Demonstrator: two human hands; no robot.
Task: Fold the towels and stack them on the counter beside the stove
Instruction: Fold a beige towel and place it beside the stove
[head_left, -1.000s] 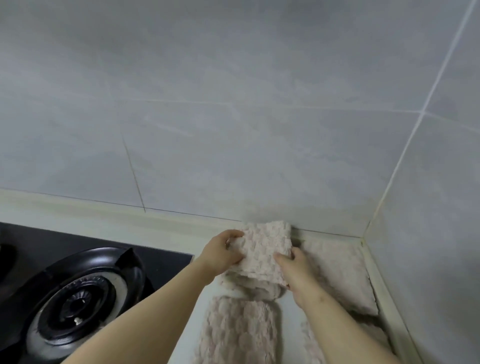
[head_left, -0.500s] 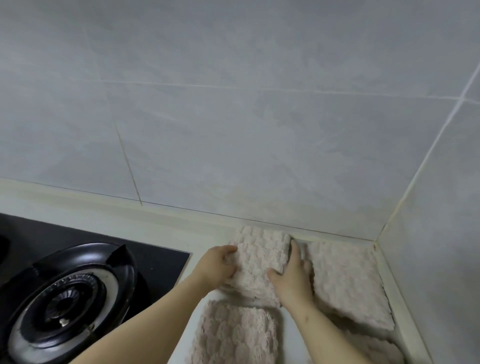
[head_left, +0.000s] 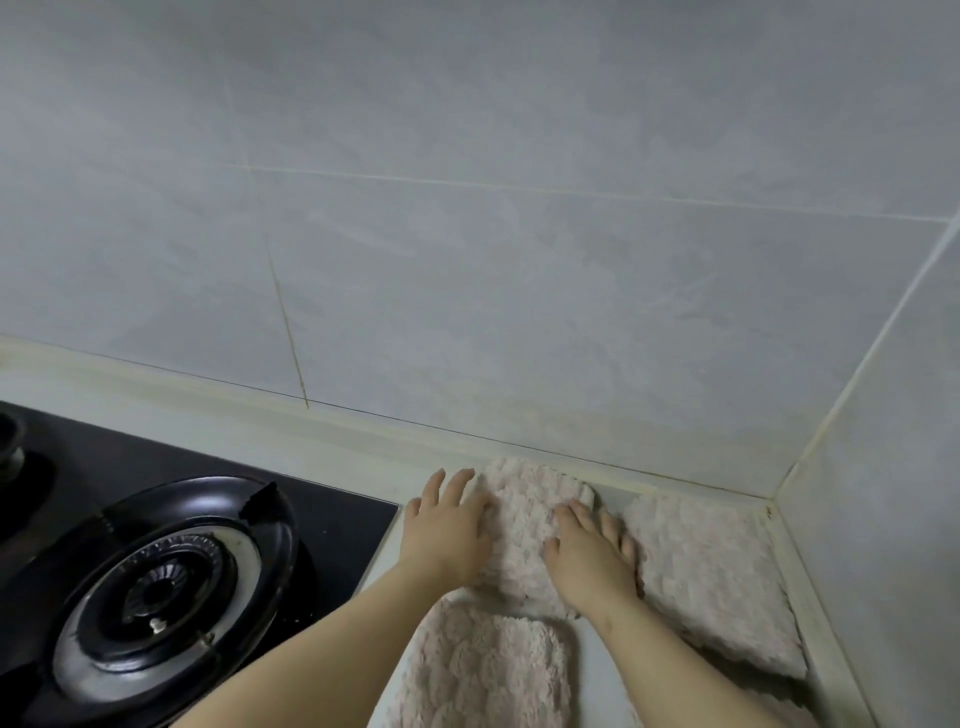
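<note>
A folded pale pink towel (head_left: 524, 525) lies on the white counter (head_left: 332, 441) against the back wall, to the right of the stove. My left hand (head_left: 447, 530) rests flat on its left edge with straight fingers. My right hand (head_left: 592, 556) presses flat on its right side. Another folded pink towel (head_left: 493, 670) lies just in front of it. A further pink towel stack (head_left: 711, 577) sits in the corner to the right, with more towel edges under it.
A black gas stove (head_left: 156, 587) with a round burner fills the left. Grey tiled walls meet in a corner (head_left: 774, 493) at the right. A narrow strip of counter separates the stove from the towels.
The towel was held up between both hands; it has been lowered onto the counter, and both hands have released their grip and now lie flat on it.
</note>
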